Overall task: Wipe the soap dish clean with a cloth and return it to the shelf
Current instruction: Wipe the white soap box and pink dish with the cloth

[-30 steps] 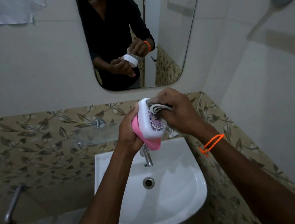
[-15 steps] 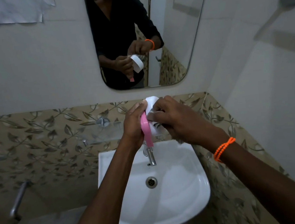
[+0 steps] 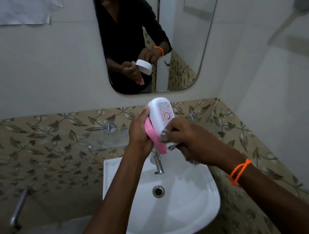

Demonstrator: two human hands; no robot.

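Held up over the sink [image 3: 207, 203], just in front of the wall. Soap dish [image 3: 160, 116] standing on end, long way running up and down, patterned face turned to the right. Left hand [image 3: 139, 132] wrapped round its left edge, fingers curled and gripping both the white dish and its pink tray [image 3: 155, 138], which hung half out below. Right hand [image 3: 187, 138] down at the low end of the dish, fingers bunched tight on a striped cloth [image 3: 169, 144] and pressing it against the dish. Most of the cloth hidden under that hand. Upper part of the dish bare, straight above the cloth. Probably needed next: a rub upward along the long way, from bottom to top. Glass shelf [image 3: 106, 139] just to the left, near the left hand, so likely an easy reach back there later. Wiping not yet finished, by the look of it.
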